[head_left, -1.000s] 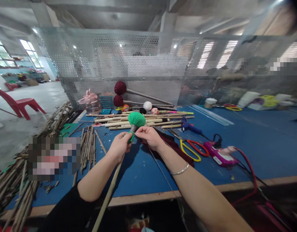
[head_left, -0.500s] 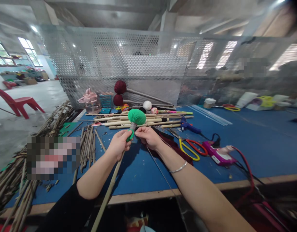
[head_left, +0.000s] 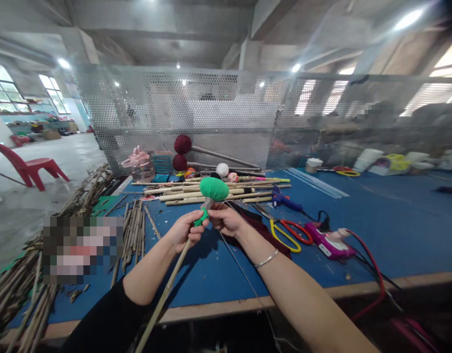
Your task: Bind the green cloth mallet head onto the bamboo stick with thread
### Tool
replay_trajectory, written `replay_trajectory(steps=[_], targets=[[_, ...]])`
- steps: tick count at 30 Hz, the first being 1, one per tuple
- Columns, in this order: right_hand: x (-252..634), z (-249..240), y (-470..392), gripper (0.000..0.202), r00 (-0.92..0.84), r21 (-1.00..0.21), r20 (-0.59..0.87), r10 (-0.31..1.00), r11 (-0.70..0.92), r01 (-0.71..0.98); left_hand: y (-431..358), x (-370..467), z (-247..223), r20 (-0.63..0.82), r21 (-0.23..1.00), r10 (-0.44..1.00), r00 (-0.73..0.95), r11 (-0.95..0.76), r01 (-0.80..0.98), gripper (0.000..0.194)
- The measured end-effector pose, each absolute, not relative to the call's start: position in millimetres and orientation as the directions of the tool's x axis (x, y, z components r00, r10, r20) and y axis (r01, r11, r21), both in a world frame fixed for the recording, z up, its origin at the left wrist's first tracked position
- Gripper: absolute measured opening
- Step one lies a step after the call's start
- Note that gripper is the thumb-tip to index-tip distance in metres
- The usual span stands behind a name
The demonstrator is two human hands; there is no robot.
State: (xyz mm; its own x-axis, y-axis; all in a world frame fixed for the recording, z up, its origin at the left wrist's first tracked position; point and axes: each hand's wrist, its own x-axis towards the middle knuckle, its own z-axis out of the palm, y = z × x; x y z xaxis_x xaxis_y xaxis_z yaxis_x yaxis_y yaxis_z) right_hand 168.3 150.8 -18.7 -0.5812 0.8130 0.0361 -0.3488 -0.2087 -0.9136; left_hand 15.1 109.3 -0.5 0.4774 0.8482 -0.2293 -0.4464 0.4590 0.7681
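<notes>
A long wooden stick (head_left: 167,292) rises from the lower edge to a round head wrapped in green cloth (head_left: 214,189). Grey wrapping (head_left: 208,203) circles its neck, and loose green cloth hangs just below. My left hand (head_left: 188,228) is closed around the stick under the head, thumb on the loose cloth. Against the neck on the right, my right hand (head_left: 226,219) pinches a thin grey cord (head_left: 241,267), which runs down past the table's front edge. The exact grip of its fingertips is partly hidden.
Bundled sticks (head_left: 132,230) lie left on the blue table (head_left: 395,230). Behind are more sticks and two dark red mallets (head_left: 182,144). Scissors (head_left: 284,235), a blue glue gun (head_left: 284,198) and a purple power strip (head_left: 331,242) lie right. A perforated screen (head_left: 211,117) stands behind.
The view has tilted up slightly, so the table sits lower. The green head has shifted a little right and down, and both hands remain at its neck.
</notes>
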Motion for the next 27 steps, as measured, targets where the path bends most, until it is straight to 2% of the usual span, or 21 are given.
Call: replay_trajectory(steps=[2,5,8,10,12,16,20,23,27], targets=[[169,-19,151,0.029,-0.569,-0.913,0.018,0.822,-0.219,-0.345,110,15,-1,-0.282,0.808,0.856,0.434,0.455,-0.374,0.017],[167,-18,152,0.03,-0.541,-0.929,-0.017,0.841,-0.214,-0.302,106,19,-1,-0.267,0.924,0.943,0.198,0.309,-0.225,0.032],[162,-18,153,0.031,-0.503,-0.947,-0.041,0.863,-0.194,-0.257,103,23,-6,0.005,0.999,0.998,-0.063,-0.003,0.034,0.036],[159,-19,154,0.029,-0.495,-0.958,-0.037,0.868,-0.172,-0.231,103,24,-11,0.211,0.961,0.969,-0.125,-0.182,0.21,0.03],[159,-18,154,0.029,-0.49,-0.97,-0.013,0.872,-0.129,-0.204,105,22,-15,0.294,0.93,0.948,-0.12,-0.255,0.267,0.021],[165,-12,153,0.028,-0.492,-0.983,-0.021,0.87,-0.107,-0.147,110,18,-13,0.158,0.976,0.984,-0.079,-0.144,0.162,0.017],[173,-5,151,0.026,-0.498,-0.965,0.004,0.867,-0.127,-0.23,108,21,-1,0.017,0.997,0.999,0.033,-0.014,-0.077,0.024],[174,-2,150,0.027,-0.492,-0.94,0.031,0.87,-0.142,-0.311,104,25,4,-0.026,0.951,0.988,0.153,0.071,-0.301,0.027],[170,-2,149,0.029,-0.479,-0.926,0.053,0.876,-0.136,-0.352,103,25,3,-0.081,0.821,0.952,0.296,0.232,-0.522,0.021]])
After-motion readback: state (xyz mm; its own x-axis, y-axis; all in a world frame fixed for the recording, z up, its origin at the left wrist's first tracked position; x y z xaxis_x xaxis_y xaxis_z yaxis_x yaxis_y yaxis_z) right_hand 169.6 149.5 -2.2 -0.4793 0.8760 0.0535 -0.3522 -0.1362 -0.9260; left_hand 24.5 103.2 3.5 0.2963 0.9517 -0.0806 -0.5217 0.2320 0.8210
